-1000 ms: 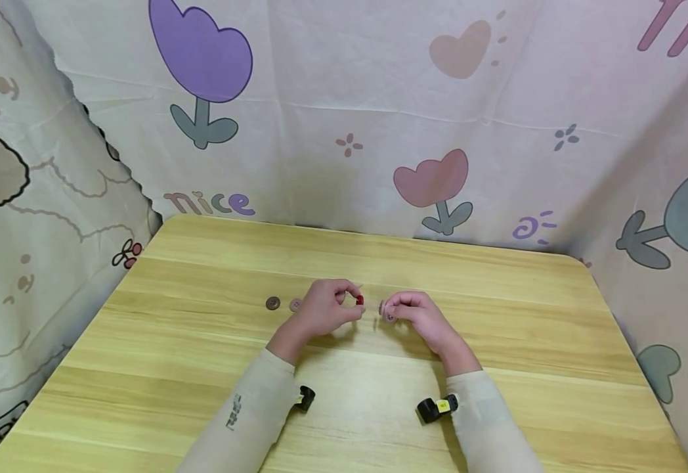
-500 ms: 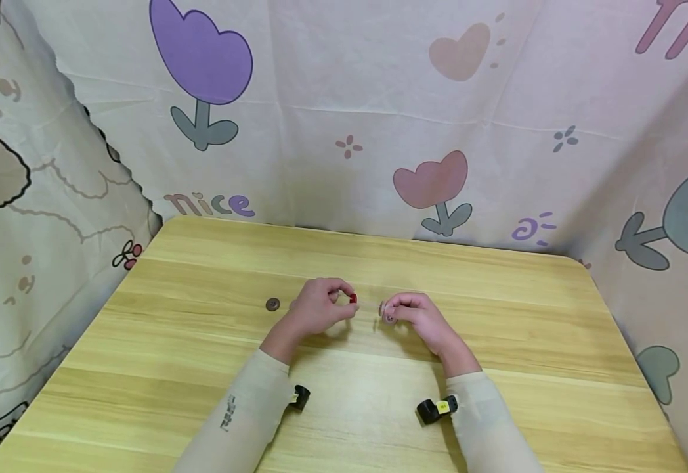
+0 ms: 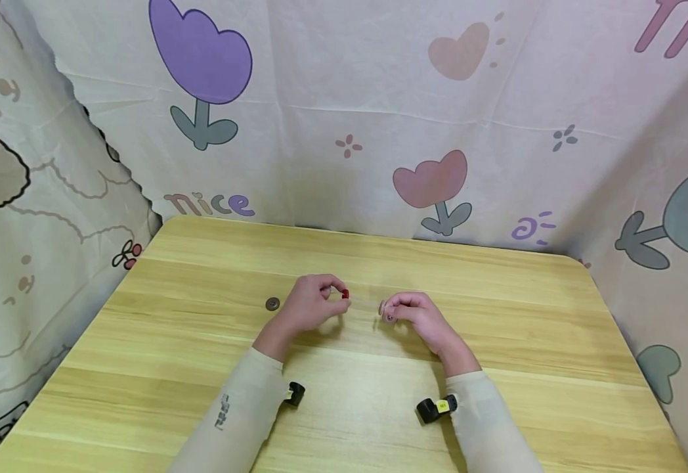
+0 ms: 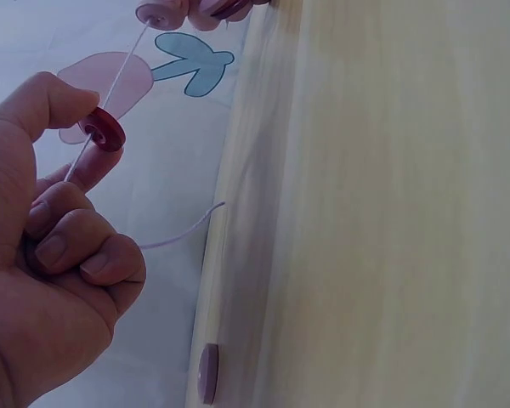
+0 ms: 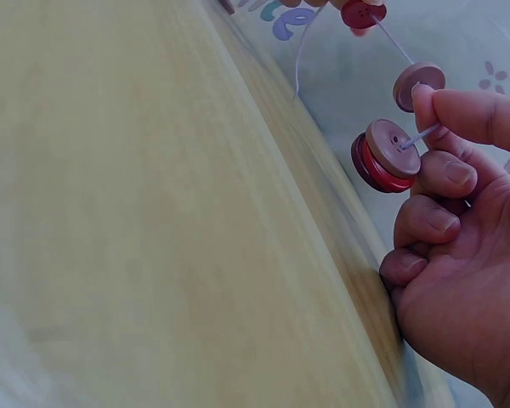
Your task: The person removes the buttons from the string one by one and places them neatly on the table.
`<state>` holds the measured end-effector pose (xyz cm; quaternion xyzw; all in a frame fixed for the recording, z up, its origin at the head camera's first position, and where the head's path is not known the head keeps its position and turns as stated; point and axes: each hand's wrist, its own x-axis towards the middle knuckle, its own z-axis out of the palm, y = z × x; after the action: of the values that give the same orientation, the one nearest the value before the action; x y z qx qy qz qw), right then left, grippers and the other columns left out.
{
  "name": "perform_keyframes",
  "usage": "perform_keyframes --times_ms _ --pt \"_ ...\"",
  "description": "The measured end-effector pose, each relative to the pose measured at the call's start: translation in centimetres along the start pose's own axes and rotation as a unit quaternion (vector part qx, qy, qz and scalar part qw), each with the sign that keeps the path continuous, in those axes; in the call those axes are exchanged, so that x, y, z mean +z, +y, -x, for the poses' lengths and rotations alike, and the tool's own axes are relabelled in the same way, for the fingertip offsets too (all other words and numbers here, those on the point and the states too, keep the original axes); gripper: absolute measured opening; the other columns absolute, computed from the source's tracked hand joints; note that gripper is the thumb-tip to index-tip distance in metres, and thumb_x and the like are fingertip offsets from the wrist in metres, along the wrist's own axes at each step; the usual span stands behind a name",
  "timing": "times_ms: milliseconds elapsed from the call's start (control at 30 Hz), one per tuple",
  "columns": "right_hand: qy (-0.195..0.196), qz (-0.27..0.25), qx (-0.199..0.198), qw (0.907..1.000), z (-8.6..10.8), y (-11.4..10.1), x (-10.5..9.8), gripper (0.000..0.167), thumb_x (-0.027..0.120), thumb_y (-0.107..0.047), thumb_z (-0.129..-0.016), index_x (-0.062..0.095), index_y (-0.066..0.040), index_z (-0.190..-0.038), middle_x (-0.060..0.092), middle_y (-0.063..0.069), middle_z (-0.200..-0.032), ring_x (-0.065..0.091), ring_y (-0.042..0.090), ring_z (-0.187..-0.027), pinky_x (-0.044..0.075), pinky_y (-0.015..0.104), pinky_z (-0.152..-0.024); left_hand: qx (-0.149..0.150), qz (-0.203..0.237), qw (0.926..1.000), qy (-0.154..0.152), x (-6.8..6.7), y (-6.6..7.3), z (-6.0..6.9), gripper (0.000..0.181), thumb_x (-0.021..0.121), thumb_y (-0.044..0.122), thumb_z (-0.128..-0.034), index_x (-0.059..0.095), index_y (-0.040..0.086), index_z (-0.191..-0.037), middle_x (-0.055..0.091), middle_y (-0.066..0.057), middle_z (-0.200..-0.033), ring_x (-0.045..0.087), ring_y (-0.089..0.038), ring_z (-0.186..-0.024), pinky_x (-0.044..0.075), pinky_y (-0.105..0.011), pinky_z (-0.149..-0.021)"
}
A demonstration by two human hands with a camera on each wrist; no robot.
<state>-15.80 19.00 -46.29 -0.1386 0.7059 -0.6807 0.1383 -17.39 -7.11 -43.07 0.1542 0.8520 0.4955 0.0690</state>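
Between thumb and forefinger my left hand [image 3: 305, 305] pinches a red button [image 4: 106, 133]. A pale string [image 5: 396, 41] runs from it to my right hand [image 3: 423, 318], its loose end [image 4: 191, 231] hanging by the left fingers. In the right wrist view, my right hand pinches the string, with a pinkish-brown button [image 5: 419, 87] at the fingertips. Below them hangs a stack of threaded buttons, a pinkish-brown one [image 5: 393, 146] against red ones [image 5: 370, 170]. The other fingers of both hands are curled.
A dark brown button [image 3: 272, 303] lies on the wooden table [image 3: 202, 368], left of my left hand. In the left wrist view a pinkish button [image 4: 207, 374] sits near the table's edge. A patterned cloth [image 3: 320, 79] hangs behind the table.
My left hand has moved left and slightly away from me with the red button, widening the gap between the hands. It now hides a button on the table. My right hand has hardly moved.
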Motion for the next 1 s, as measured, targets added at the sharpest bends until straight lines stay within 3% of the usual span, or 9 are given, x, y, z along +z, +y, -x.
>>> perform_keyframes --times_ms 1000 --pt "-0.003 -0.008 -0.010 0.9999 0.0 0.0 0.1 0.018 0.060 -0.004 -0.093 0.063 0.013 -0.090 0.066 0.018 -0.090 0.062 0.031 -0.102 0.045 0.037 -0.096 -0.023 0.000 0.9995 0.019 -2.1 -0.7 0.5 0.015 0.077 0.019 -0.0855 0.073 0.011 -0.098 0.031 0.004 -0.057 0.030 -0.015 -0.050 0.028 -0.031 -0.051"
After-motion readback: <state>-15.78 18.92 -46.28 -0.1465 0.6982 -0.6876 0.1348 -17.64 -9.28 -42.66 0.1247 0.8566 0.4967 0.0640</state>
